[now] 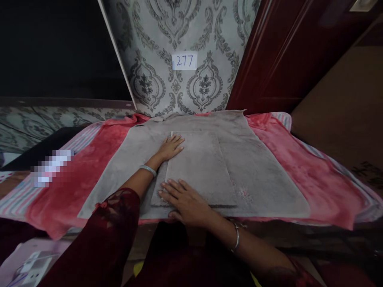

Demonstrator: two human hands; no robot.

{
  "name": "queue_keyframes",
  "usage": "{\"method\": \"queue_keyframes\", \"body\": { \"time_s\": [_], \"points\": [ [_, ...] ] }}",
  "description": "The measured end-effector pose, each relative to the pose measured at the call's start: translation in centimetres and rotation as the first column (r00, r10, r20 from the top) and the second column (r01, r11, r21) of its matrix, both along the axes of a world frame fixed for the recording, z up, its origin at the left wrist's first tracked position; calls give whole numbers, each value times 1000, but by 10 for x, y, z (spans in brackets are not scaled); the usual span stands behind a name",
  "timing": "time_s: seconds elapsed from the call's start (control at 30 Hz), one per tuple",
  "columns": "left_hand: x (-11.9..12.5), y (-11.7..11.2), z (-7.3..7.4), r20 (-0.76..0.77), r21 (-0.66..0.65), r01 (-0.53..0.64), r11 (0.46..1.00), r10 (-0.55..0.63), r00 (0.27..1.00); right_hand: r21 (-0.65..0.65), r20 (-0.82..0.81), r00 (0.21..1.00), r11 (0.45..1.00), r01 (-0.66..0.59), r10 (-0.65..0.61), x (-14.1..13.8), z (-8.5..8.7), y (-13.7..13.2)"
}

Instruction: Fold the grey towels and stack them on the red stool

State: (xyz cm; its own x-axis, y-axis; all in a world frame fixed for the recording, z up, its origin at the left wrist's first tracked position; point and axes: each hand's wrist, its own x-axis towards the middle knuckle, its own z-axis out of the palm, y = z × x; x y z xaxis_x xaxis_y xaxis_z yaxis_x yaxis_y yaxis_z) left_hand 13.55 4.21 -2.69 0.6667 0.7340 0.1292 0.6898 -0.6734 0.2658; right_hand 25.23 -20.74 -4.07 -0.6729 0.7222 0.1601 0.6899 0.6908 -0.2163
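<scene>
Cloth folded into a grey plush rectangle: lies near the middle of the spread, its short near edge facing the person; a narrower upper layer leaves a strip of the lower one showing along the left, the sign of a fold.

Left hand: rests palm down at the rectangle's far left edge, fingers spread and grasping nothing, perhaps to steady the upper layer.

Right hand: lies flat across the near left corner, fingers fanned, no pinch to be seen; the thumb appears to reach past the near edge. Two flat palms along one side would suit smoothing or holding a soft pile level, in this reading.

Larger grey plush sheet: spread flat beneath the rectangle, likely giving it an even bed; a small pale-reddish patch shows right of the rectangle.

Red plush blanket: extends beyond the grey on both sides, over a white cloth with coloured stripes; the layering probably pads the surface below, which is mostly hidden.

Damask-patterned wall: bears a white paper slip marked 277, placed high enough to read clear of the work.
</scene>
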Motion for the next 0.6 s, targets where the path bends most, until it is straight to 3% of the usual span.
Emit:
{"method": "queue_keyframes", "body": {
  "time_s": [0.1, 0.2, 0.3, 0.37, 0.47, 0.6],
  "points": [
    [-7, -13, 3, 211, -98, -186, 978, 203, 956, 18, 1, 999, 999, 41, -41, -1, -4, -5],
    [-26, -42, 1, 510, -377, -270, 886, 442, 738, 3, -24, 998, 998, 65, -65, 1, -5, -13],
    [-53, -87, -3, 649, -657, -97, 747, 627, 431, -26, -82, 991, 994, 103, -105, 6, -5, -20],
    [-69, -122, -6, 606, -780, 41, 624, 738, 295, -34, -124, 979, 987, 158, -161, 8, -5, -24],
    [-84, -169, -5, 525, -847, 217, 484, 824, 212, -22, -171, 952, 967, 253, -253, 9, -6, -28],
    [-82, -209, 3, 441, -872, 327, 363, 873, 207, 4, -188, 923, 939, 344, -337, 7, -11, -31]
  ]
}}
